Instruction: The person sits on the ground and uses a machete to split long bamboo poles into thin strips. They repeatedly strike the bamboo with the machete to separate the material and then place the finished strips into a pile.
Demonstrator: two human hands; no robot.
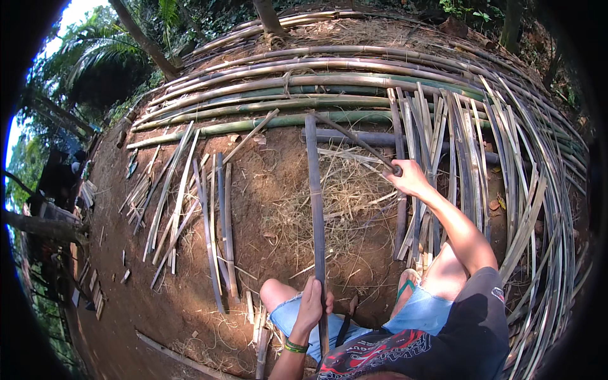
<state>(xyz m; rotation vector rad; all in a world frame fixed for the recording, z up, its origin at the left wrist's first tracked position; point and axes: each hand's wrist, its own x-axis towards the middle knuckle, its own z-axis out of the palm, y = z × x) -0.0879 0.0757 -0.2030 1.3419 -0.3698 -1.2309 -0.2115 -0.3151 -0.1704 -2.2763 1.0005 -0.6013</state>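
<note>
My left hand (pixel 308 308) is wrapped round the near end of a long, dark bamboo strip (pixel 316 202). The strip runs straight away from my lap over the ground. In my right hand (pixel 409 178) is the dark handle of a long-bladed knife (pixel 354 139), likely a machete. Its blade slants up to the left, and the tip meets or overlaps the strip's far end; contact there is hard to tell. Beneath the strip and knife lies a heap of thin bamboo shavings (pixel 339 215) on brown soil.
Long bamboo poles (pixel 266 101) lie in rows across the far side. Split bamboo strips (pixel 468 158) rest against them at right, with long thin slats (pixel 557 253) curving beyond. More cut strips (pixel 183 183) lie at left. Tree trunks (pixel 142 41) stand behind. My sandalled foot (pixel 405 288) is close by.
</note>
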